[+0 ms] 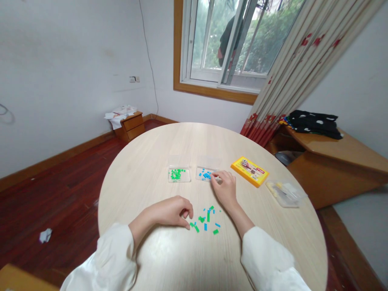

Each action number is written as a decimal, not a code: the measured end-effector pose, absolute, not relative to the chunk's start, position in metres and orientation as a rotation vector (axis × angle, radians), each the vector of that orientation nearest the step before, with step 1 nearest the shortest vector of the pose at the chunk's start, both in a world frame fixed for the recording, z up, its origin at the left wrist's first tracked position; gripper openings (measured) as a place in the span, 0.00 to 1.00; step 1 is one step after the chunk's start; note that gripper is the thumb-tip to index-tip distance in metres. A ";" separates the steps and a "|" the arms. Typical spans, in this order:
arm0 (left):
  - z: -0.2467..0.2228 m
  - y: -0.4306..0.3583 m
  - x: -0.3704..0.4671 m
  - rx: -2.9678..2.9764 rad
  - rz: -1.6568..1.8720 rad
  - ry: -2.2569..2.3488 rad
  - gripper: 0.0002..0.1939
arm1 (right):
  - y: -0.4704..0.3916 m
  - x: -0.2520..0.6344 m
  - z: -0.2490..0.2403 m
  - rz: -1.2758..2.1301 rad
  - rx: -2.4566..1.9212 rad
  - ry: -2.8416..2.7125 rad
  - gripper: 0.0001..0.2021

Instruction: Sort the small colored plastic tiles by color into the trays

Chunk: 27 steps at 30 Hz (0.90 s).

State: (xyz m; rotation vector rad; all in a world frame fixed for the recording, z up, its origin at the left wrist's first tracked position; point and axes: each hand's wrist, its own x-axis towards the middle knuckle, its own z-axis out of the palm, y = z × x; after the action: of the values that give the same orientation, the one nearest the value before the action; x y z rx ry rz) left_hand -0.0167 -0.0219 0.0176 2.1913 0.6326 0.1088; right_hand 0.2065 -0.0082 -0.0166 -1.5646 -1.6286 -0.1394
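Note:
Green and blue pieces point(208, 216) lie scattered on the round pale table point(188, 258). My left hand point(173, 211) rests at their left side, thumb and fingers apart, its fingertips close to a green piece point(197, 228). At the right edge of a clear box with blue pieces point(206, 174) is my right hand point(224, 186), thumb and forefinger pinched together over it; anything between them is too small to make out. Beside that box, to the left, an open clear box point(179, 180) holds many green pieces point(176, 174).
A yellow box point(250, 171) lies right of my right hand, with a clear case point(285, 194) holding pale yellow things beyond it. Dark cloth point(315, 124) lies on a wooden cabinet point(348, 157) at the right. A window and curtain are behind the table.

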 end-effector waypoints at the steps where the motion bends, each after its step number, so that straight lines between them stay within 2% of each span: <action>1: 0.017 -0.022 -0.017 2.206 0.109 0.623 0.10 | -0.005 0.210 -0.019 -0.148 -1.583 -1.627 0.08; 5: 0.016 -0.023 -0.015 2.270 0.098 0.608 0.11 | -0.006 0.213 -0.025 -0.111 -1.556 -1.653 0.11; 12: 0.014 -0.026 -0.013 2.287 0.120 0.576 0.08 | -0.040 0.199 -0.017 0.119 -1.307 -1.852 0.07; 19: 0.012 -0.027 -0.012 2.319 0.140 0.571 0.11 | -0.063 0.195 -0.008 0.232 -1.277 -1.827 0.06; 27: 0.008 -0.029 -0.010 2.309 0.180 0.544 0.04 | -0.062 0.197 -0.006 0.257 -1.291 -1.779 0.06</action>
State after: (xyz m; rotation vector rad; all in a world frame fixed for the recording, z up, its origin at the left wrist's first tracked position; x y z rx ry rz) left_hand -0.0099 -0.0291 0.0081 2.3091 0.5437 0.1804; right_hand 0.1969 -0.0624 -0.0060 -1.2906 -1.7789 0.2569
